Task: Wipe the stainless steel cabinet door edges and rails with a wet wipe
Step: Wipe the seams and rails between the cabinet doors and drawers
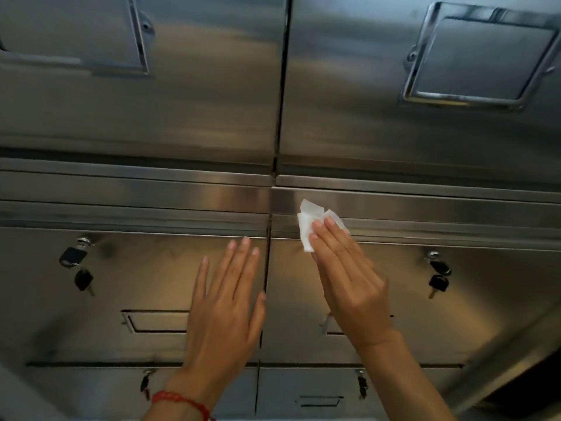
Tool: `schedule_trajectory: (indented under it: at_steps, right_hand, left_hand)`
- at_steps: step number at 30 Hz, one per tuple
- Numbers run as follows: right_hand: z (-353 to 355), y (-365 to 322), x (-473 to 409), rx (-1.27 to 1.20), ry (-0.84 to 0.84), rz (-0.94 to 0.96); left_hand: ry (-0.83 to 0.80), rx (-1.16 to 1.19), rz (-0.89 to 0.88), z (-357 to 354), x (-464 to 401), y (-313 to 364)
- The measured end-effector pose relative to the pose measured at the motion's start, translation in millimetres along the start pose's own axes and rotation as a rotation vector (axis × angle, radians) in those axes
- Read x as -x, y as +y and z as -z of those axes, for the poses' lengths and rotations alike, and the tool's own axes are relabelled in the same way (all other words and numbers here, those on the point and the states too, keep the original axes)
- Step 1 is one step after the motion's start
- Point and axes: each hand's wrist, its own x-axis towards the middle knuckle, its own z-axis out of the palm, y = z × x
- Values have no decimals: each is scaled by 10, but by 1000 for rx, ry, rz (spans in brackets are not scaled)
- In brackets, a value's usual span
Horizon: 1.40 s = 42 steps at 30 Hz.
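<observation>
We are bracing our left hand (224, 302), fingers flat, on the left cabinet door (91, 299). Our right hand (349, 278) is pressing the wet wipe (308, 221) with straight fingers onto the rail (440, 208), likely needing a rightward sweep.

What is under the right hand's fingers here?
A crumpled white wet wipe lies under the right hand, whose straight fingers press it against the horizontal steel rail above the right cabinet door. The wipe's lower part and the rail behind it are covered.
</observation>
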Motion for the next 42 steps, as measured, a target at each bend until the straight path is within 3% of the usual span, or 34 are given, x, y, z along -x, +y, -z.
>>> schedule_trajectory:
  at_steps: [11,25,42]
  right_hand:
    - [-86,261,-81,-52,72,66]
    - [-416,233,-105,40,136,149]
    - [-599,260,-33,135,44,284]
  left_hand:
    - [59,-106,41,-149,-55,173]
    - [83,-78,15,-314,-172,-16]
    - [110,-18,-13,-378,-178,-133]
